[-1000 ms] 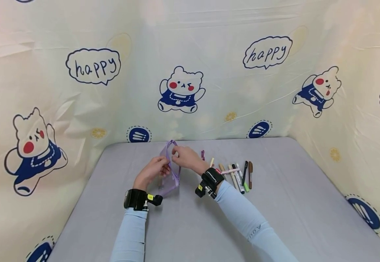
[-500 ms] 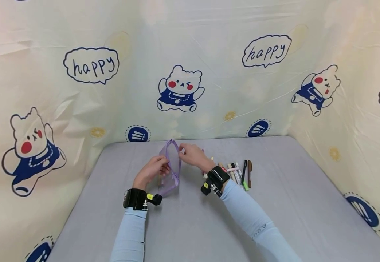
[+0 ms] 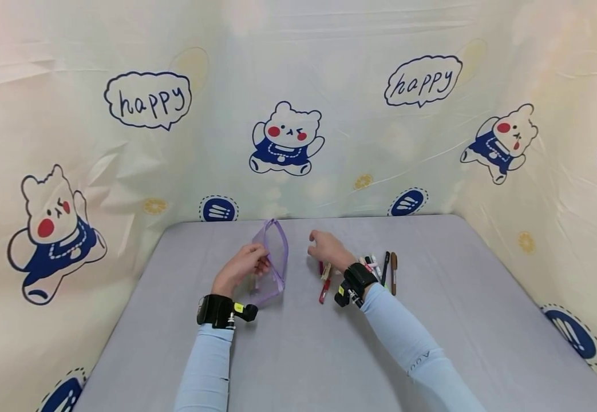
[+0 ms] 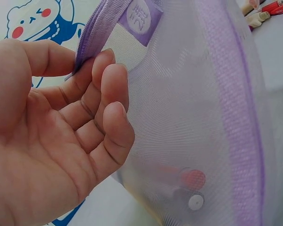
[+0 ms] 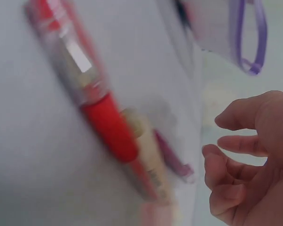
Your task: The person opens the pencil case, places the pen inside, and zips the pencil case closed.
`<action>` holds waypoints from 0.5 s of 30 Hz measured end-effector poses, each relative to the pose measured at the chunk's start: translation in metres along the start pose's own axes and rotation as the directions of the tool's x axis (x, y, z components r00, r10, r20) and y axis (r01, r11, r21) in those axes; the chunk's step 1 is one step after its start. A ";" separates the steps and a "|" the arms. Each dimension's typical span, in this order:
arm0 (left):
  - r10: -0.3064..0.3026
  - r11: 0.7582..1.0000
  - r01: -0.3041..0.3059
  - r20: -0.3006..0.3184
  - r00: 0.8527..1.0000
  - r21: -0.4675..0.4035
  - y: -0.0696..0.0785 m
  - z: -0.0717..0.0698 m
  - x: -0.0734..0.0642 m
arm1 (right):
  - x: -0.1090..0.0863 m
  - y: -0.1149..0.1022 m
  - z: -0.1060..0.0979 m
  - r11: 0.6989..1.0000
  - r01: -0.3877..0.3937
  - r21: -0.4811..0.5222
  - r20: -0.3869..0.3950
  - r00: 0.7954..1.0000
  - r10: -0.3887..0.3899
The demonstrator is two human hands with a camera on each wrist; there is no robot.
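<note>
My left hand (image 3: 244, 264) pinches the zipped edge of a purple mesh pouch (image 4: 179, 103) between thumb and index finger; the other fingers are loosely bent. The pouch stands upright with its mouth spread, facing right. Through the mesh in the left wrist view, a red round end (image 4: 193, 180) and a white round end (image 4: 196, 202) show low inside. To the pouch's right, my right hand (image 3: 330, 250) hovers with loosely bent fingers and nothing between them. Below it lie a red pen (image 5: 108, 125), a cream marker (image 5: 151, 162) and a dark pink pen (image 5: 172, 157), blurred in the right wrist view.
Past my right wrist, more pens lie side by side, among them a black pen (image 3: 384, 269) and a brown marker (image 3: 393, 273); my wrist partly covers this group. A grey cloth covers the table (image 3: 288, 355). A printed curtain (image 3: 350, 131) stands behind its back edge.
My right hand has left the pouch's mouth and moved right, over the nearer pens. The red pen has come into view. My left hand keeps its grip, and the mouth looks wider.
</note>
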State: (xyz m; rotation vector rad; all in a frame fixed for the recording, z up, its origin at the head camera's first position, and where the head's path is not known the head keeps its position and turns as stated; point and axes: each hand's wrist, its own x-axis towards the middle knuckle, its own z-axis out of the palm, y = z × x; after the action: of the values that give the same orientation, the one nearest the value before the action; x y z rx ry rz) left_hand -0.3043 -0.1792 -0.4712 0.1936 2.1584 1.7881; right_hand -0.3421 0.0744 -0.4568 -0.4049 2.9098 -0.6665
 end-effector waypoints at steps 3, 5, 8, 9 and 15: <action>0.007 1.000 -0.007 0.003 1.000 0.009 0.000 0.001 0.000 | 0.001 0.010 0.007 0.999 -0.046 -0.017 0.017 0.999 0.046; 0.010 1.000 -0.010 0.004 1.000 0.015 0.000 0.002 0.000 | 0.001 0.014 0.010 0.998 -0.055 -0.024 0.011 0.998 0.055; 0.007 1.000 -0.007 0.000 1.000 0.016 0.001 0.003 -0.001 | 0.001 0.019 0.014 0.998 -0.049 -0.041 -0.010 0.999 0.049; 0.007 1.000 -0.007 0.000 1.000 0.018 0.001 0.003 -0.001 | 0.001 0.020 0.016 0.998 -0.048 -0.046 -0.013 0.999 0.048; 0.009 1.000 -0.009 0.003 1.000 0.021 0.001 0.004 -0.001 | 0.001 0.022 0.020 0.998 -0.062 -0.031 -0.013 0.998 0.062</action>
State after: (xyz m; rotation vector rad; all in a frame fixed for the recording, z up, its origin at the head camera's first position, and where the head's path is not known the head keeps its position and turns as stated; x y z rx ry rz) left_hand -0.3020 -0.1757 -0.4706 0.2111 2.1782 1.7697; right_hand -0.3443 0.0850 -0.4845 -0.3135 2.9338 -0.6174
